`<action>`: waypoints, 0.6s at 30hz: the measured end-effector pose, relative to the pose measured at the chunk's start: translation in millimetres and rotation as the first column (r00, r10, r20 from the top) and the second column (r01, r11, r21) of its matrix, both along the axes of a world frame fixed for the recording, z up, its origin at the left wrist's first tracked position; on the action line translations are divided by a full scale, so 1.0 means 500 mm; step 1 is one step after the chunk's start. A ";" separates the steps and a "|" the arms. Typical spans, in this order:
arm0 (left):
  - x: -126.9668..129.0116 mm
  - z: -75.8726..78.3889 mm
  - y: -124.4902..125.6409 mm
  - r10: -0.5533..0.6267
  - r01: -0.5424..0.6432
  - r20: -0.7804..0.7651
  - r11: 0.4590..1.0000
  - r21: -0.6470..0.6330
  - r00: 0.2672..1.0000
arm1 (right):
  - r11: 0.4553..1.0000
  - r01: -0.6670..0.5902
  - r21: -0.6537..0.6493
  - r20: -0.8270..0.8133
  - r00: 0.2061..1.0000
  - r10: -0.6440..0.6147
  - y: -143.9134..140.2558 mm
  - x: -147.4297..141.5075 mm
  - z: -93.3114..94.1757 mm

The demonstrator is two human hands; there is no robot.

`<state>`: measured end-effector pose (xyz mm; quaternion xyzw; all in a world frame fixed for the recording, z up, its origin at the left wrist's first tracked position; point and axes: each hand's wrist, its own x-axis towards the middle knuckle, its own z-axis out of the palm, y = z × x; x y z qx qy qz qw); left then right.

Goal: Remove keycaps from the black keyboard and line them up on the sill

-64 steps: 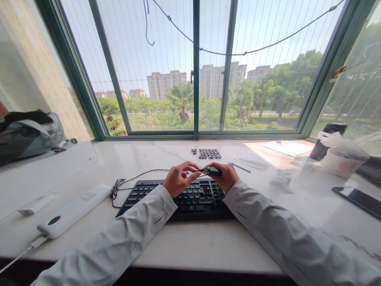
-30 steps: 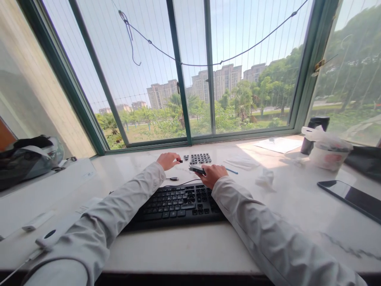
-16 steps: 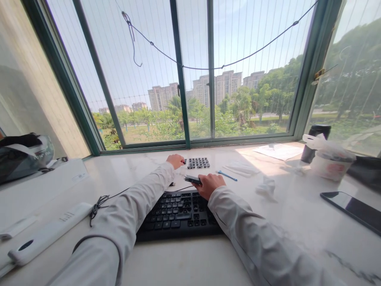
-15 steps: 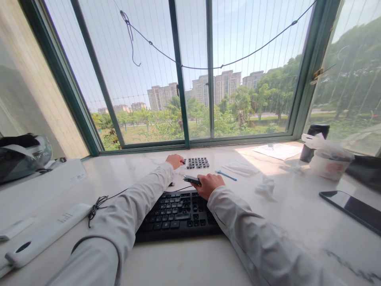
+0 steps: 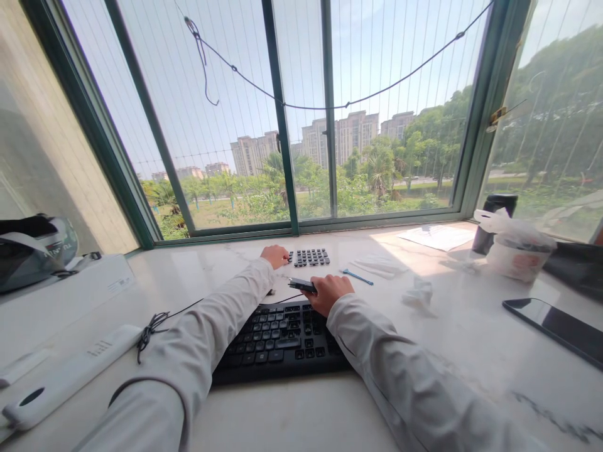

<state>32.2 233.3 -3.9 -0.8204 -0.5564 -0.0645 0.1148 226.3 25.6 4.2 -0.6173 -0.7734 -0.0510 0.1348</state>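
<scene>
1. Reaching forward since two seconds ago, when both hands met over the keyboard (image 5: 282, 333), the left hand (image 5: 274, 256) now rests beyond its far edge, at the left end of a grid of loose black keycaps (image 5: 308, 257).
2. Whether the left hand's curled fingers pinch a keycap cannot be told; they touch or nearly touch the nearest one.
3. At the keyboard's far right corner, the right hand (image 5: 328, 294) is closed around a small dark tool (image 5: 302, 285), held level above the marble sill (image 5: 264, 408).
4. Each keycap looks light, rigid and smooth, likely to slip or scatter; a pinch on two opposite sides seems the surest hold.
5. The tool looks slim and stiff, best gripped along its body as it is now.
6. Right of the keyboard lie a blue pen (image 5: 357, 276), crumpled paper (image 5: 417, 293) and a phone (image 5: 556, 323); a white power strip (image 5: 66, 380) lies to its left.
</scene>
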 end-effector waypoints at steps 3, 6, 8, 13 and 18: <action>0.004 0.010 -0.013 0.004 -0.004 0.020 1.000 0.009 1.000 | 1.000 0.000 -0.012 0.008 1.000 0.000 0.002 0.001 -0.002; 0.007 0.034 -0.037 -0.002 0.001 0.040 1.000 0.031 0.999 | 1.000 0.005 -0.003 0.014 1.000 -0.005 0.001 0.002 0.001; 0.006 0.055 -0.062 -0.014 0.011 0.057 0.999 0.050 0.998 | 1.000 0.017 0.016 0.009 1.000 -0.017 -0.001 0.002 0.007; -0.009 0.097 -0.169 -0.052 0.047 0.081 0.997 0.062 0.995 | 0.992 0.015 0.129 -0.119 0.993 0.000 -0.010 -0.002 0.015; -0.040 0.105 -0.328 -0.187 0.181 0.110 0.982 0.060 0.976 | 0.975 0.042 0.219 -0.615 0.781 0.104 -0.016 -0.016 0.023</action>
